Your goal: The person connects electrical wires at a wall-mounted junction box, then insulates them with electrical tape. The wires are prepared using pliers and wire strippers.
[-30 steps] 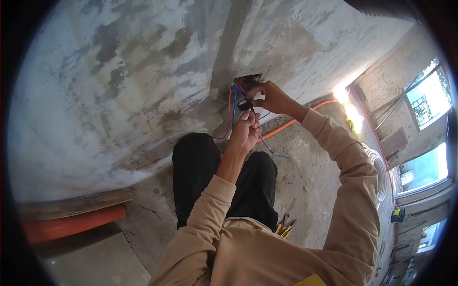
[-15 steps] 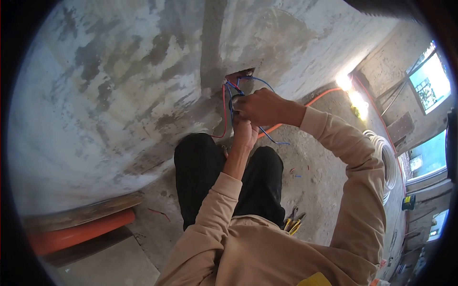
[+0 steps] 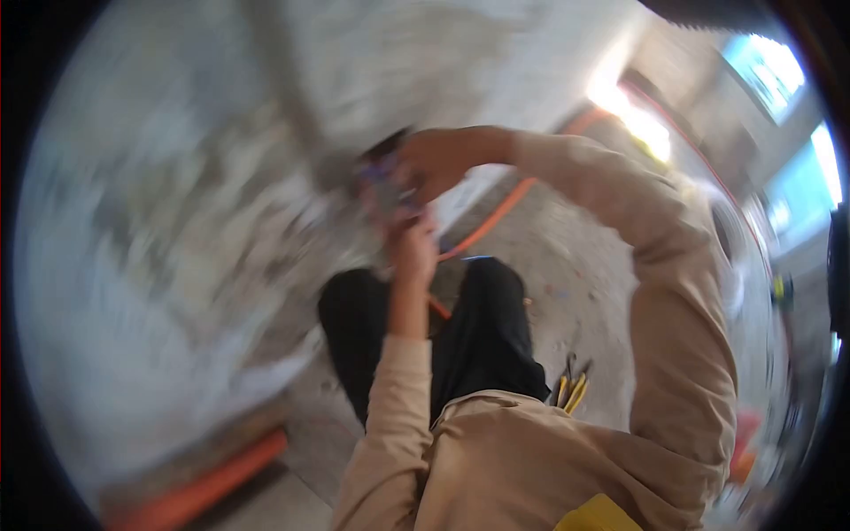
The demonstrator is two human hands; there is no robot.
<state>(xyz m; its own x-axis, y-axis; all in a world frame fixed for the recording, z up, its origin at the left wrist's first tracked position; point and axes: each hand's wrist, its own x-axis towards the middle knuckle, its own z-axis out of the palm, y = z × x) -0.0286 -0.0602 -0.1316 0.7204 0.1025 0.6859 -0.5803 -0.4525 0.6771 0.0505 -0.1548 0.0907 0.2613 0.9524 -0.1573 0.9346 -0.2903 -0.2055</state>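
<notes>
My right hand (image 3: 443, 159) reaches to the recess (image 3: 387, 144) in the wall, its fingers curled down and smeared by motion. Just below it, my left hand (image 3: 409, 239) points up, closed around the bluish electrical wires (image 3: 379, 168) at the opening. Both hands are close together and the right partly covers the left's fingertips. Blur hides what the right fingers hold; half a second ago a dark round piece showed by them.
An orange conduit (image 3: 496, 219) runs over the floor to a bright lamp (image 3: 651, 133). Yellow-handled pliers (image 3: 571, 389) lie to the right of my knees (image 3: 491, 301). A white coil (image 3: 730, 234) is farther right. An orange pipe (image 3: 204, 487) lies at lower left.
The view has turned and blurred. Both hands and the wall recess now appear farther left, still together at the wires. The dark round piece can no longer be made out.
</notes>
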